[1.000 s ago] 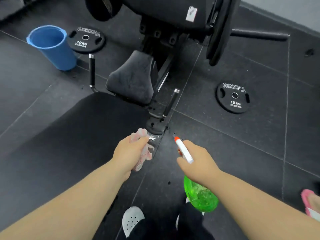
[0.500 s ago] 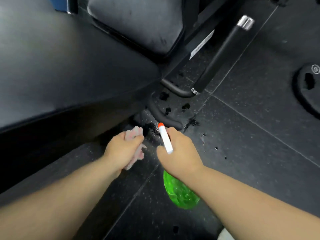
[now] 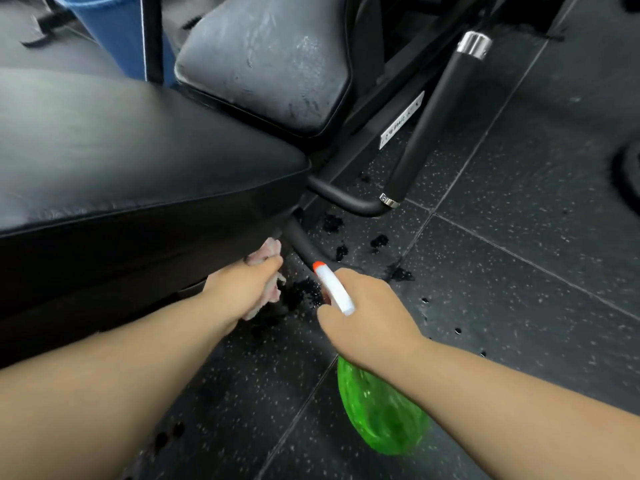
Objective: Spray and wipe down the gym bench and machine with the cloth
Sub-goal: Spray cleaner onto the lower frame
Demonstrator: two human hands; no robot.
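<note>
The black padded gym bench (image 3: 131,161) fills the upper left. My left hand (image 3: 242,285) grips a pale pink cloth (image 3: 268,252) low under the bench's front corner, close to the black frame tube (image 3: 304,247). My right hand (image 3: 367,323) holds a green spray bottle (image 3: 381,410) with a white nozzle and orange tip (image 3: 330,285); the tip points toward the tube and the cloth. A grey worn seat pad (image 3: 266,60) of the machine sits behind the bench.
A black foam-covered handle with chrome ends (image 3: 436,112) slants down to the floor at right. Wet dark drops (image 3: 379,241) spot the speckled rubber floor. A blue bucket (image 3: 114,32) stands at top left. A weight plate edge (image 3: 628,174) shows at the far right.
My head has dropped much closer to the bench base. Both hands moved in under the bench corner, cloth toward the frame tube, nozzle drawn nearer the cloth.
</note>
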